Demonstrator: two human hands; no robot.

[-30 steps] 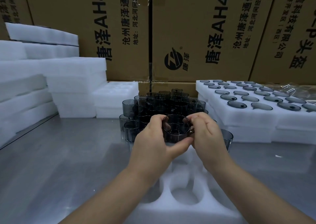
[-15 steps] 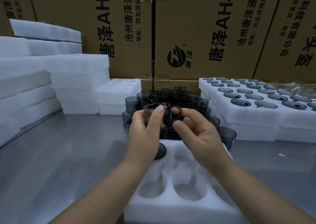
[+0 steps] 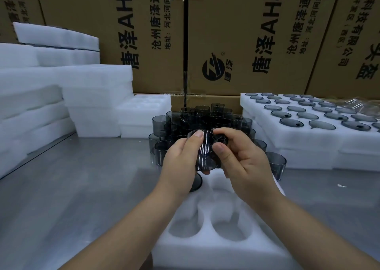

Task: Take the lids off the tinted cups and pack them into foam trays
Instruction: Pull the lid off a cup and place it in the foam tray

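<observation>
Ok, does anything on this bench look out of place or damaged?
Nothing looks damaged or spilled. Two small oddities: a crumpled sheet of clear plastic film lies on the far right corner of the filled white foam tray, and a tiny white scrap sits loose on the steel table.

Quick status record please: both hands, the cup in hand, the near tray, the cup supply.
left hand: grips tinted cup
right hand: pinches dark lid beside the cup's rim
near foam tray: front pockets empty
loose cups: clustered behind the hands
right foam tray: pockets filled with tinted pieces
</observation>
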